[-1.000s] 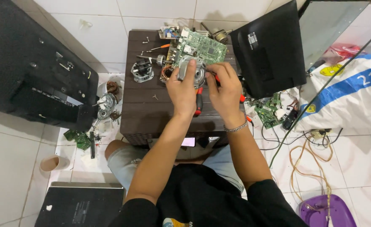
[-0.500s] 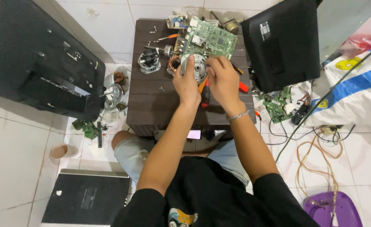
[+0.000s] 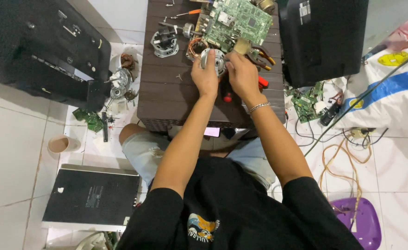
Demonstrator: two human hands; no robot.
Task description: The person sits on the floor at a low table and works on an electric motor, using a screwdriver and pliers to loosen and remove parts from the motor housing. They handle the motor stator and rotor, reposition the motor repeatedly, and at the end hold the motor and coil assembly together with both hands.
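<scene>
Both hands on round metal motor part (image 3: pixel 213 60), mid-table (image 3: pixel 167 97), just below green board (image 3: pixel 238 21). Left hand (image 3: pixel 205 76) fingers curled around its left edge; right hand (image 3: pixel 242 76) fingers closed on its right edge. Pliers (image 3: pixel 259 53) beside right hand. Second motor part (image 3: pixel 164 42) further left.

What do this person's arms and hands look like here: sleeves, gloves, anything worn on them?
Both arms are bare below short black sleeves of a T-shirt. No gloves on either hand. The right hand has a thin silver chain bracelet at the wrist; the left hand and its wrist carry nothing.
</scene>
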